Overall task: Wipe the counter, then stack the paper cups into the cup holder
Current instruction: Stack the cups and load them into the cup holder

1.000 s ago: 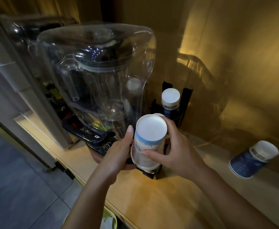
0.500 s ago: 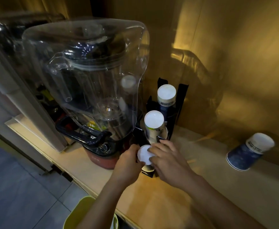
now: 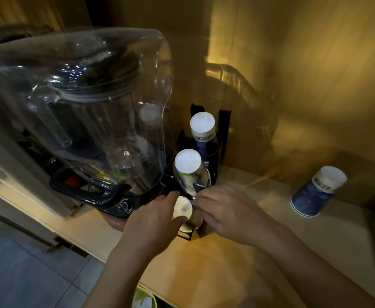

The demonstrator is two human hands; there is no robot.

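A paper cup (image 3: 182, 210), upside down with its white base facing up, sits low in the front slot of a black cup holder (image 3: 223, 123) on a wooden counter (image 3: 215, 270). The left hand (image 3: 153, 218) curls around the cup's left side, thumb and fingers touching it. The right hand (image 3: 224, 210) reaches in from the right, its fingers pressed together and tips at the cup's upper edge; the blur hides whether they grip it. Behind, a second stack of inverted cups (image 3: 188, 167) fills the middle slot, and a taller blue stack (image 3: 203, 132) fills the rear slot. Just left of the holder stands a blender (image 3: 88, 121) under a clear plastic cover. Well apart to the right, a single blue cup (image 3: 317, 192) rests upside down on the counter near the wall.
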